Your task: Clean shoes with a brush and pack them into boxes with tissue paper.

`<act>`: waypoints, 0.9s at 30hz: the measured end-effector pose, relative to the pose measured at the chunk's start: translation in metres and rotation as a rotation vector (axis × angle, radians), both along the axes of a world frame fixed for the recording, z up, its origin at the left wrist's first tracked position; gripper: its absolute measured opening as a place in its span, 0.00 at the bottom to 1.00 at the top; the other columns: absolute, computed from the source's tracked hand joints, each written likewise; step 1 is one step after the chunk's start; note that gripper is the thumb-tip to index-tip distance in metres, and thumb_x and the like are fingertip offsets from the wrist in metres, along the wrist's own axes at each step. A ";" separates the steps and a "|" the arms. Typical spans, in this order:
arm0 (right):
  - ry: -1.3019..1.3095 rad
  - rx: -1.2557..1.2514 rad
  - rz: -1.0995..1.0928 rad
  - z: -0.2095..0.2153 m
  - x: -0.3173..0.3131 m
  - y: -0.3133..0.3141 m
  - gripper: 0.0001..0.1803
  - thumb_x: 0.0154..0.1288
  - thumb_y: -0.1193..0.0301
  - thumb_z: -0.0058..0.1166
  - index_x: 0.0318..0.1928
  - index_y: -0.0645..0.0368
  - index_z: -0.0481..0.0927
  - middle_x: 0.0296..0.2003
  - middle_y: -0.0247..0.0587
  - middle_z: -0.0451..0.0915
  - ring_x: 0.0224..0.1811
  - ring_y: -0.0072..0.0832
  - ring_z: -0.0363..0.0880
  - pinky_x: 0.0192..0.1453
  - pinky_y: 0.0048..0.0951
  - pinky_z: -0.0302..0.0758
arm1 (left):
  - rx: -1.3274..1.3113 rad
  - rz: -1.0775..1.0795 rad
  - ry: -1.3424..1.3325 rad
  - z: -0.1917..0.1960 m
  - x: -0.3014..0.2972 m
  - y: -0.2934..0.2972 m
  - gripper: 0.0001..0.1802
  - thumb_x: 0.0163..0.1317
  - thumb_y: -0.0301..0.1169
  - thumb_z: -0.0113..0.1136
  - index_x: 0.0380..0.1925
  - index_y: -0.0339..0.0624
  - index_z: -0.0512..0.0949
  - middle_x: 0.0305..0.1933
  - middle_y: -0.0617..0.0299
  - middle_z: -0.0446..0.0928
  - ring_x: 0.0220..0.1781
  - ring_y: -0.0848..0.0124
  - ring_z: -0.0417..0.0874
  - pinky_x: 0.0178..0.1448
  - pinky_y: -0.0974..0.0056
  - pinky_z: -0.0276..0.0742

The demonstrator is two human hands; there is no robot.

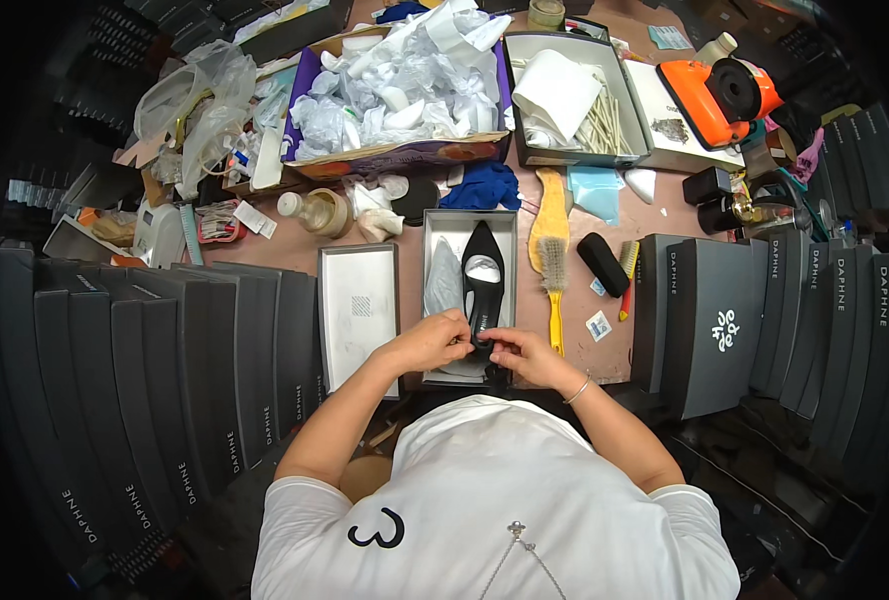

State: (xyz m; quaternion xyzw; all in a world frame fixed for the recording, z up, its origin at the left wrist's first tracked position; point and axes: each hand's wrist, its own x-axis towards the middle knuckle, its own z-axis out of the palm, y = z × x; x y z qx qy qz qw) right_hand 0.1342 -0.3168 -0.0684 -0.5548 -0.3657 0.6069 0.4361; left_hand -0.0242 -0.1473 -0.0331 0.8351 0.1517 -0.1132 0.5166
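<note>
A black pointed high-heeled shoe (483,298) lies toe-away in an open shoebox (511,240), with white stuffing (482,268) showing inside its front. My left hand (433,342) is closed, its fingertips pinched at the left side of the shoe's heel end. From the other side my right hand (521,352) pinches the same heel end with thumb and forefinger. What exactly lies between the fingertips is small and partly hidden. Pale tissue paper (444,280) fills the box's left side, beside the shoe. The box lid (360,325) rests inside-up to the left.
Right of the box lie a yellow-handled brush (555,290), a black sponge block (602,263) and a small brush (629,275). Stacked dark shoeboxes (190,380) stand on both sides. Behind are a carton of crumpled tissue (395,150), a glue jar (315,212) and an orange tape dispenser (710,100).
</note>
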 end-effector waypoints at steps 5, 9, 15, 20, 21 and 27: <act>-0.422 0.102 0.002 0.010 -0.011 0.001 0.14 0.55 0.74 0.60 0.44 0.59 0.78 0.31 0.42 0.74 0.30 0.32 0.76 0.37 0.30 0.75 | -0.079 0.020 0.010 -0.015 -0.004 0.004 0.12 0.56 0.33 0.63 0.27 0.34 0.76 0.35 0.53 0.73 0.35 0.59 0.76 0.41 0.61 0.72; -0.671 0.196 -0.094 0.021 -0.018 0.004 0.14 0.52 0.72 0.59 0.41 0.61 0.78 0.38 0.45 0.74 0.42 0.43 0.75 0.46 0.37 0.74 | -0.172 0.017 0.003 -0.012 -0.003 0.006 0.09 0.55 0.30 0.63 0.28 0.35 0.75 0.34 0.56 0.71 0.34 0.64 0.75 0.39 0.65 0.72; -0.893 0.333 0.124 0.024 -0.004 0.012 0.13 0.50 0.68 0.62 0.36 0.58 0.77 0.35 0.40 0.75 0.46 0.40 0.71 0.50 0.39 0.69 | -0.120 0.040 -0.066 -0.026 0.001 0.000 0.09 0.57 0.30 0.59 0.26 0.34 0.74 0.33 0.55 0.71 0.32 0.64 0.75 0.37 0.65 0.72; -0.902 0.320 0.257 0.020 0.011 0.012 0.17 0.54 0.62 0.65 0.38 0.58 0.77 0.35 0.40 0.75 0.43 0.39 0.72 0.46 0.38 0.69 | -0.754 0.131 0.084 -0.059 0.001 0.008 0.08 0.64 0.31 0.54 0.31 0.36 0.75 0.36 0.62 0.73 0.37 0.70 0.79 0.43 0.68 0.77; -0.773 0.299 0.237 0.023 0.021 0.017 0.19 0.54 0.60 0.66 0.39 0.59 0.77 0.37 0.41 0.75 0.42 0.39 0.74 0.46 0.37 0.71 | -0.906 0.180 0.157 -0.058 0.003 0.006 0.09 0.66 0.32 0.53 0.33 0.37 0.75 0.36 0.64 0.73 0.38 0.71 0.80 0.45 0.69 0.78; -0.911 0.295 -0.272 0.059 0.151 0.114 0.23 0.58 0.64 0.61 0.51 0.66 0.75 0.47 0.54 0.76 0.49 0.49 0.75 0.54 0.39 0.73 | -0.987 0.176 0.260 -0.044 0.002 0.009 0.11 0.70 0.35 0.52 0.38 0.38 0.73 0.38 0.64 0.77 0.42 0.75 0.81 0.48 0.73 0.76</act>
